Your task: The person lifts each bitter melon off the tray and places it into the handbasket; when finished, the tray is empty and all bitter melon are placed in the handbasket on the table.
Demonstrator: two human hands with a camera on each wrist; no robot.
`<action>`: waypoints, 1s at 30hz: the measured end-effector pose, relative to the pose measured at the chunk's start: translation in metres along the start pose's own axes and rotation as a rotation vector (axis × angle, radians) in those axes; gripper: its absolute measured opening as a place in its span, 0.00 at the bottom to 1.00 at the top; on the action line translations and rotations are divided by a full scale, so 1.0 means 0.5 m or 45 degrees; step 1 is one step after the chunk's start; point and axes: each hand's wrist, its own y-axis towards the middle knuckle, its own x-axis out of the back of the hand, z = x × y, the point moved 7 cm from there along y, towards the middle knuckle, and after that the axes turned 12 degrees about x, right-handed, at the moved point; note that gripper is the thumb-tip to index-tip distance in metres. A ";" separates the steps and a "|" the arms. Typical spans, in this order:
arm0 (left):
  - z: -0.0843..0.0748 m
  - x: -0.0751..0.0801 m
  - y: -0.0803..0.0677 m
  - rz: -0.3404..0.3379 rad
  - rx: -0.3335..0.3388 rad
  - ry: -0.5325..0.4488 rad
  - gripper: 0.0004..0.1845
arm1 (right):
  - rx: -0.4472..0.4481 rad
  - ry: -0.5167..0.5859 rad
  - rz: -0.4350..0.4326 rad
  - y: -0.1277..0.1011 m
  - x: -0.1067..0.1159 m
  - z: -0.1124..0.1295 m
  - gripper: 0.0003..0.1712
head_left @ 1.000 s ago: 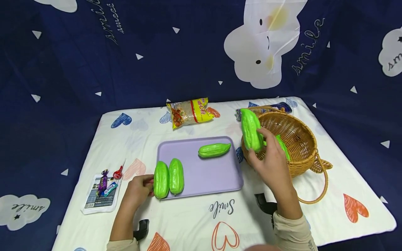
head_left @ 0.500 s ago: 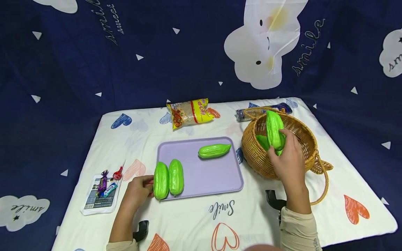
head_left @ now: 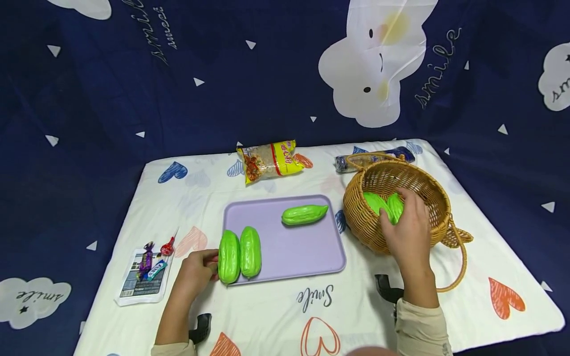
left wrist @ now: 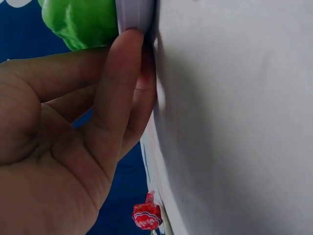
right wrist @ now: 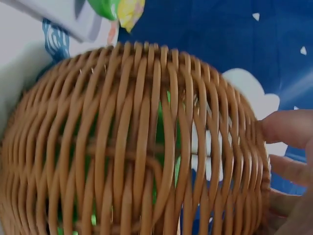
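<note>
Your left hand [head_left: 194, 271] is at the left edge of the lilac rectangular tray [head_left: 294, 247], a fingertip against its outer wall; can't tell if you're pinching it. On the tray: two bright-green ridged oblong gourds [head_left: 229, 257] [head_left: 251, 252] side by side at the left end, a third green gourd [head_left: 305, 214] lying crosswise near the far right corner. Your right hand [head_left: 409, 222] reaches into the round brown wicker basket [head_left: 359, 225], thumb and fingers spread by the basketed green gourds [head_left: 374, 200] [head_left: 395, 207]; can't tell whether it's grasping one or released. Yellow-and-clear food bag [head_left: 270, 161] beyond the tray; blue-and-clear packet [head_left: 401, 152] behind the basket.
</note>
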 end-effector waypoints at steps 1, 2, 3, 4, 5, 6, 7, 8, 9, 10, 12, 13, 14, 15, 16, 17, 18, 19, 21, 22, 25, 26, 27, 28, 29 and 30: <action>0.000 0.000 0.000 0.000 0.001 -0.001 0.19 | 0.049 0.008 -0.032 0.000 -0.001 0.010 0.31; 0.000 0.000 0.001 -0.002 0.004 0.000 0.19 | 0.104 0.027 -0.069 -0.001 -0.004 0.022 0.30; 0.001 0.000 0.001 -0.003 0.003 0.000 0.19 | 0.158 0.047 -0.096 -0.003 -0.008 0.036 0.29; 0.001 -0.001 0.001 -0.001 0.000 -0.001 0.19 | 0.211 0.070 -0.114 -0.006 -0.015 0.051 0.28; 0.001 -0.001 0.002 0.001 -0.003 -0.002 0.19 | 0.260 0.093 -0.122 -0.010 -0.023 0.067 0.27; 0.001 -0.001 0.002 0.002 -0.004 -0.005 0.19 | 0.305 0.121 -0.116 -0.014 -0.034 0.085 0.26; 0.001 -0.001 0.002 0.001 -0.006 -0.005 0.19 | 0.350 0.146 -0.094 -0.019 -0.048 0.103 0.26; 0.001 -0.002 0.002 0.001 -0.008 -0.005 0.20 | 0.384 0.172 -0.055 -0.025 -0.064 0.122 0.25; 0.001 -0.002 0.002 0.002 -0.008 -0.008 0.20 | 0.413 0.188 0.003 -0.032 -0.082 0.140 0.26; 0.001 -0.002 0.002 0.003 -0.007 -0.011 0.19 | 0.444 0.200 0.071 -0.040 -0.101 0.160 0.26; 0.001 -0.001 0.001 0.001 -0.005 -0.011 0.19 | 0.497 0.220 0.236 -0.059 -0.142 0.195 0.29; 0.001 -0.001 0.000 0.003 -0.005 -0.011 0.19 | 0.521 0.225 0.327 -0.071 -0.163 0.212 0.30; 0.000 -0.001 0.000 0.004 -0.008 -0.012 0.19 | 0.544 0.236 0.417 -0.083 -0.184 0.226 0.32; 0.000 -0.001 -0.001 0.005 -0.012 -0.012 0.19 | 0.561 0.246 0.506 -0.095 -0.203 0.240 0.34; -0.002 -0.001 -0.001 0.007 -0.017 -0.013 0.19 | 0.570 0.259 0.592 -0.106 -0.220 0.251 0.35; -0.002 -0.001 -0.002 0.008 -0.022 -0.012 0.19 | 0.571 0.275 0.666 -0.117 -0.237 0.259 0.36; -0.003 -0.001 -0.003 0.008 -0.028 -0.011 0.19 | 0.566 0.285 0.732 -0.127 -0.251 0.265 0.37; -0.004 -0.001 -0.003 0.008 -0.032 -0.010 0.20 | 0.563 0.286 0.787 -0.135 -0.264 0.271 0.38; -0.004 -0.001 -0.003 0.006 -0.038 -0.007 0.20 | 0.545 0.281 0.876 -0.148 -0.285 0.278 0.39; -0.004 -0.001 -0.003 0.005 -0.038 -0.005 0.20 | 0.541 0.277 0.908 -0.153 -0.294 0.282 0.39; -0.002 -0.001 -0.002 0.004 -0.026 -0.002 0.20 | 0.545 0.272 0.998 -0.166 -0.314 0.294 0.39; -0.001 0.000 -0.003 0.001 -0.021 -0.001 0.20 | 0.551 0.276 1.022 -0.170 -0.319 0.299 0.40; -0.001 0.000 -0.003 0.001 -0.018 -0.003 0.20 | 0.564 0.280 1.040 -0.174 -0.323 0.304 0.40; -0.001 0.000 -0.003 0.001 -0.014 -0.005 0.19 | 0.578 0.283 1.055 -0.177 -0.326 0.310 0.40; -0.001 0.000 -0.003 -0.001 -0.012 -0.006 0.19 | 0.593 0.285 1.070 -0.180 -0.330 0.315 0.40; 0.000 0.000 -0.003 -0.005 -0.011 -0.005 0.19 | 0.608 0.283 1.079 -0.184 -0.333 0.319 0.40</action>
